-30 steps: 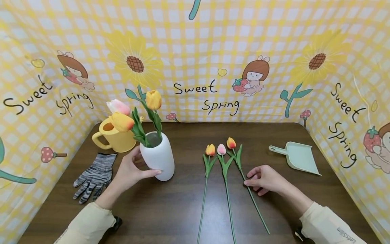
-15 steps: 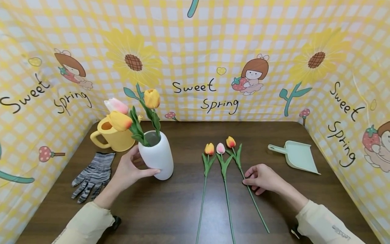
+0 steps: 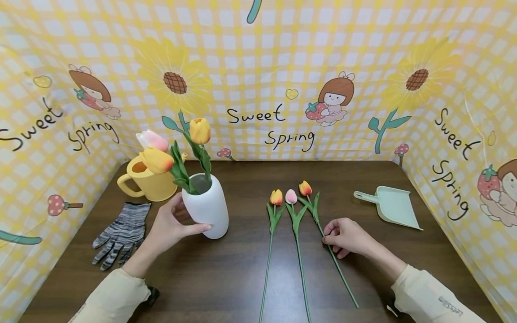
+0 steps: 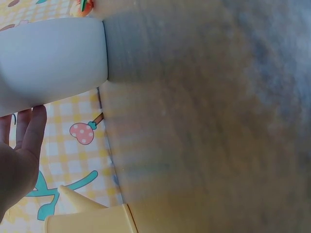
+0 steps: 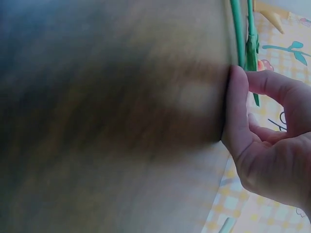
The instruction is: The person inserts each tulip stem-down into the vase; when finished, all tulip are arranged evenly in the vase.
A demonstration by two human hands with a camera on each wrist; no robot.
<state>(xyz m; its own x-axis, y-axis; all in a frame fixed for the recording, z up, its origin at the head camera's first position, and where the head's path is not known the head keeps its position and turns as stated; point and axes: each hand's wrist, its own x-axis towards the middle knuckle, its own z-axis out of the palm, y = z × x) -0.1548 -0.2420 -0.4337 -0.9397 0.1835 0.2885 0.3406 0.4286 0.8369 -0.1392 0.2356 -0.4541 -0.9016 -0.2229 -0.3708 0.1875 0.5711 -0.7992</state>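
Observation:
My left hand (image 3: pixel 171 229) grips a white vase (image 3: pixel 208 213) that stands on the table, thumb in front and fingers behind its left side. Three artificial tulips stick up from the vase: a yellow tulip (image 3: pixel 200 130), a yellow-orange tulip (image 3: pixel 158 160) and a pink-white tulip (image 3: pixel 152 140). With thumb and forefinger, my right hand (image 3: pixel 349 237) pinches the green stem of a red-orange tulip (image 3: pixel 305 188) lying on the table. To its left lie a pink tulip (image 3: pixel 291 196) and an orange-yellow tulip (image 3: pixel 276 197). In the right wrist view, the fingertips (image 5: pixel 237 73) meet at the stem.
Behind the vase, at the back left, stands a yellow watering can (image 3: pixel 155 186). A grey striped glove (image 3: pixel 125 233) lies beside my left forearm. On the right is a pale green dustpan (image 3: pixel 397 206). Checked cloth (image 3: pixel 250 67) walls the brown table (image 3: pixel 210 287) on three sides.
The head view has drifted slightly, so everything appears a little further left. Both hands keep their places on the vase and the tulip stem.

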